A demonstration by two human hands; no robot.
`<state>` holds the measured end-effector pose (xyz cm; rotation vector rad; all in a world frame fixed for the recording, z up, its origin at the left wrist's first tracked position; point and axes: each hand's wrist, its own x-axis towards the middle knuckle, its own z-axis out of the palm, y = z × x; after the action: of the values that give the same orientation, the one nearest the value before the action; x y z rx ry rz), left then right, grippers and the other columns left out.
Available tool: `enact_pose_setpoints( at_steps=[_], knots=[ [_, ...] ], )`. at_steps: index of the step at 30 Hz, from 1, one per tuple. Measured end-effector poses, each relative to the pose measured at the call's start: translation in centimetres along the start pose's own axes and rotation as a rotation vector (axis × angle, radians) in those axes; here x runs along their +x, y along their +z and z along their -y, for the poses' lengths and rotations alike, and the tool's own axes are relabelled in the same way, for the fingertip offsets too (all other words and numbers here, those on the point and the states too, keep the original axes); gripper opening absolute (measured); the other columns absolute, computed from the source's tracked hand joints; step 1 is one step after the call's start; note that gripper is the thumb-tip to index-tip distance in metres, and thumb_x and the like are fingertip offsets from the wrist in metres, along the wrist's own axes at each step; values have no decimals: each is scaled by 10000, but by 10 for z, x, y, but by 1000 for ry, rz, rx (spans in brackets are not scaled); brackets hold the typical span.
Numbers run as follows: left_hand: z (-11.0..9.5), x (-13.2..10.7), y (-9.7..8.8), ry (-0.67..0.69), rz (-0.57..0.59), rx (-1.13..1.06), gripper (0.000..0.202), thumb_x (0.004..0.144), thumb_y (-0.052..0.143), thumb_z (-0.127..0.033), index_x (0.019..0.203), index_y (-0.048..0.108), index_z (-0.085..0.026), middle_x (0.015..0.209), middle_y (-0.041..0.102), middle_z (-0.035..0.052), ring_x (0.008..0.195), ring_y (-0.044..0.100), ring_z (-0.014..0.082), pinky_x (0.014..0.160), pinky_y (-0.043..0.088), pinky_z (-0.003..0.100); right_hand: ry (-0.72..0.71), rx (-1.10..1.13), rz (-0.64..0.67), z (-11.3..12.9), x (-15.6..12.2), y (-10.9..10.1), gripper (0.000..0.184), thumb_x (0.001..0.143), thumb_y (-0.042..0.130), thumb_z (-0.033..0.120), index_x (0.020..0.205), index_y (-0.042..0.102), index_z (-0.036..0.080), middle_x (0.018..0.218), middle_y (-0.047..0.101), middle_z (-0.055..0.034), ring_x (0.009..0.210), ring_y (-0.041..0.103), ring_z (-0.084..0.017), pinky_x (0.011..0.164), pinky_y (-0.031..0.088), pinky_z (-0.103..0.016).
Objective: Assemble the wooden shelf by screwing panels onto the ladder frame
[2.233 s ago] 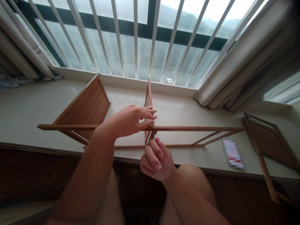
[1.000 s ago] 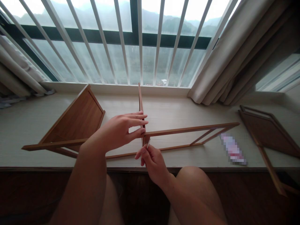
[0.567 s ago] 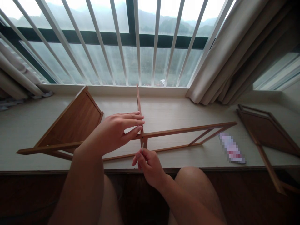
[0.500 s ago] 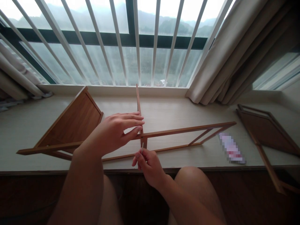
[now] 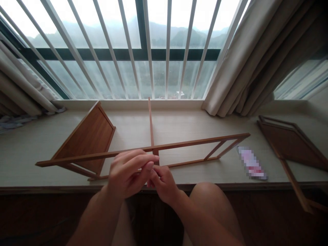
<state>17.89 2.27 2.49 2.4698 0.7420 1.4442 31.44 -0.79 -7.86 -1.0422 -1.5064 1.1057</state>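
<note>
My left hand (image 5: 130, 172) is closed, its thumb and fingertips brought together against the fingers of my right hand. What the left fingertips pinch is hidden. My right hand (image 5: 165, 181) is shut on a thin metal rod, which is almost wholly covered by fingers now. Both hands are at the near side of a brown wooden frame (image 5: 184, 144), close to the joint where a crosspiece (image 5: 151, 128) runs toward the window. A wooden panel (image 5: 87, 136) leans up at the frame's left end.
The frame lies on a pale window ledge (image 5: 194, 119). To the right are a blurred-out pinkish flat item (image 5: 252, 163) and another brown wooden piece with a panel (image 5: 292, 143). White bars (image 5: 167, 51) and curtains (image 5: 230, 65) stand behind. My knee (image 5: 208, 201) is below the ledge.
My left hand has left the crosspiece and come down toward me to meet my right hand. The right hand has stayed nearly in place, and the metal rod is now mostly hidden.
</note>
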Motion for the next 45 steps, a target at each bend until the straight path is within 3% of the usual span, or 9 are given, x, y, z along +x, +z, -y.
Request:
enact_pose_setpoints(
  at_steps=[2,6,10,19,24,28,35,40,45],
  knots=[
    [-1,-30,13,-166,-99,-34,106,807,583,-144,836,682,-169,709,660,27,602,583,104,575,458,209,-17,10,-22,3,-2,-1,489,977,373,398,580,529,159,523,515,17,501,467,-83,549,358,-208],
    [4,-79,42,-872,-244,-259,257,867,542,-335,690,598,-157,491,469,-36,440,416,77,426,345,196,-37,-67,-58,7,-5,0,467,970,386,359,561,499,163,503,480,25,487,440,-84,544,346,-211],
    [4,-96,62,-1133,-262,-695,320,836,577,-437,685,550,-155,450,382,-66,393,312,55,380,245,186,-31,-228,-94,7,-8,2,405,942,420,319,570,475,167,492,466,32,480,417,-87,515,300,-217],
    [1,-89,70,-1207,-332,-1143,238,742,715,-328,849,648,-127,514,410,-71,411,258,11,378,193,151,-11,-658,-90,13,-14,-3,312,892,459,268,604,526,171,536,557,6,496,437,-98,530,257,-244],
    [-7,-72,71,-1211,-326,-1337,192,718,736,-271,764,616,-129,497,402,-74,399,263,4,369,182,143,-44,-864,-145,38,-20,-8,250,875,471,247,641,531,181,581,595,-8,512,463,-114,549,244,-271],
    [-13,-56,73,-1222,-320,-1594,176,731,718,-266,750,592,-145,493,390,-72,413,349,28,397,272,150,-196,-929,-141,63,-22,-19,231,862,499,286,655,487,184,577,541,4,531,446,-118,563,251,-274],
    [-5,-55,84,-1325,-270,-1937,190,746,694,-301,761,602,-136,460,354,-73,403,347,29,374,271,121,-479,-900,-95,63,-6,-40,245,871,508,237,635,474,181,570,475,10,541,406,-116,576,289,-269],
    [7,-61,89,-1330,-245,-2011,200,780,664,-309,729,579,-135,462,310,-72,418,318,25,394,281,112,-521,-773,-51,51,-3,-45,51,846,580,197,799,575,180,667,561,-11,616,494,-129,614,374,-260],
    [15,-59,88,-1266,-211,-2043,224,804,636,-330,716,549,-143,488,283,-74,405,254,18,378,252,114,-531,-689,-41,44,2,-47,33,833,619,178,849,595,194,696,600,-19,633,543,-134,630,428,-267]
  ],
)
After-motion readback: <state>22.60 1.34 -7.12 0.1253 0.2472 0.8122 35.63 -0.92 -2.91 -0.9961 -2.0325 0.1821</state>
